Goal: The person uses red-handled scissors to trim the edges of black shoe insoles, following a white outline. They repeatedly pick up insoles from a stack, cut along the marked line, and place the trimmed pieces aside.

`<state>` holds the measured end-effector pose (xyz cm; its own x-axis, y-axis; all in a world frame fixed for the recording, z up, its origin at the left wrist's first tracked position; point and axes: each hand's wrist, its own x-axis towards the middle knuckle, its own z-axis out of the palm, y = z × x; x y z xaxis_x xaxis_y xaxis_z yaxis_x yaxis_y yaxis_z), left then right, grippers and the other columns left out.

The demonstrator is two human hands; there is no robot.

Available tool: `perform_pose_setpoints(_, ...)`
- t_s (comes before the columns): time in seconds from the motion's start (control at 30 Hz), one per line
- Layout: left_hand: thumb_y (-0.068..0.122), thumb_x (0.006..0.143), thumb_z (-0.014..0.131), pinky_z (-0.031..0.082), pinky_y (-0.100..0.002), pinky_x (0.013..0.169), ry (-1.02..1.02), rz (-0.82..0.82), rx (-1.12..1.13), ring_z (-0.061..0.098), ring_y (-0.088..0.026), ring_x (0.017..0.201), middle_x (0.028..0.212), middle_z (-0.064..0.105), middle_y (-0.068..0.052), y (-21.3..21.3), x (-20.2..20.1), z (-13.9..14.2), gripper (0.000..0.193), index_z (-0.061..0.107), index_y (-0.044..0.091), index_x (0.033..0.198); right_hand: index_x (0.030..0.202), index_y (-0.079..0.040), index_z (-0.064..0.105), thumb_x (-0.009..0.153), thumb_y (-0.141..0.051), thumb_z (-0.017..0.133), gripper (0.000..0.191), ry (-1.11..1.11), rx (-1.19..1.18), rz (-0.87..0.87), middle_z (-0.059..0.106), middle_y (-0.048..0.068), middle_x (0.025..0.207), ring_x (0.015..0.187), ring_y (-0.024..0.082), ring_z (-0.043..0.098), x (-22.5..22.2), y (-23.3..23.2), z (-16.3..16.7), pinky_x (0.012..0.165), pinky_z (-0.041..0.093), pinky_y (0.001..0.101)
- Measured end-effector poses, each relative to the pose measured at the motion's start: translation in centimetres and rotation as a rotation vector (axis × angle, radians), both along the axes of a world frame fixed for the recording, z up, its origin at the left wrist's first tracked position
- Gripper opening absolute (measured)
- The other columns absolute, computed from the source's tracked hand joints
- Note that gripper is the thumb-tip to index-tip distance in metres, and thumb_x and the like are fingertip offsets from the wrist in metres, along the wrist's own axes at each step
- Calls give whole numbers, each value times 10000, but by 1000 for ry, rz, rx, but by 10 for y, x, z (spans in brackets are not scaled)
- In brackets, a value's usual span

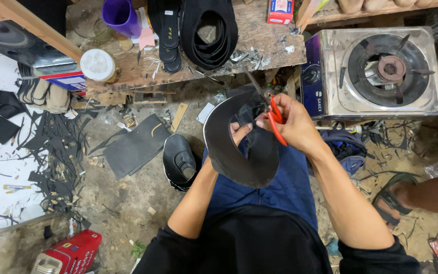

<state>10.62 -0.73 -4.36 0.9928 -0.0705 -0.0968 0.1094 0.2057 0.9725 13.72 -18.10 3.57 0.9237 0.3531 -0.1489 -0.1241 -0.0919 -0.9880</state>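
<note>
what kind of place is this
Likely a small shoemaking workshop: the right hand works red-handled scissors on a black shoe upper, with insoles on the bench and offcuts littering the floor.

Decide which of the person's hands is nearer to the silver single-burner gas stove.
Right. The right hand, holding red-handled scissors, is just left of the silver single-burner gas stove. The left hand, gripping the curved black leather piece, lies farther left.

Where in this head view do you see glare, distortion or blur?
Head view: glare on the steel stove top and the white lid; wide-angle bending curves the bench edges; the hands, left and right, and the scissors look sharp.
</note>
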Motion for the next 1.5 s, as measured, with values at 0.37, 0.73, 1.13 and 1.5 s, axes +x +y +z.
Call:
perform_pose_setpoints(0.37, -165, 913, 666, 488, -313, 896, -49, 80, -226, 566, -191, 1031, 1315, 501, -164, 32, -2, 13, 803, 343, -7, 1631, 1063, -14, 665, 809, -252, 791, 371, -357, -670, 102, 685, 101, 891, 821, 267, 645, -33, -56, 0, 720, 515, 369)
perform_pose_setpoints(0.73, -98, 930, 711, 502, -163, 1007, -110, 110, -359, 612, -5, 1189, 1527, 504, -62, 37, -12, 1, 787, 341, -18, 1620, 981, -23, 678, 707, -583, 808, 636, -722, -1075, 83, 687, 123, 924, 811, 355, 680, -54, -51, 25, 659, 529, 441)
perform_pose_setpoints(1.13, -14, 940, 726, 415, -174, 719, -80, 208, -474, 502, 3, 832, 1107, 603, 27, 21, -21, -10, 588, 535, -2, 1496, 988, -32, 677, 664, -596, 810, 664, -839, -1146, 198, 689, 122, 929, 867, 318, 697, -49, -48, 35, 657, 541, 421)
perform_pose_setpoints(1.5, -35, 883, 700, 499, -192, 830, -5, 277, -537, 602, -25, 920, 1103, 655, 40, -1, -27, -15, 526, 559, 38, 1385, 992, -40, 621, 715, -373, 804, 471, -797, -1072, 98, 672, 122, 909, 865, 332, 687, -55, -40, 14, 652, 524, 435)
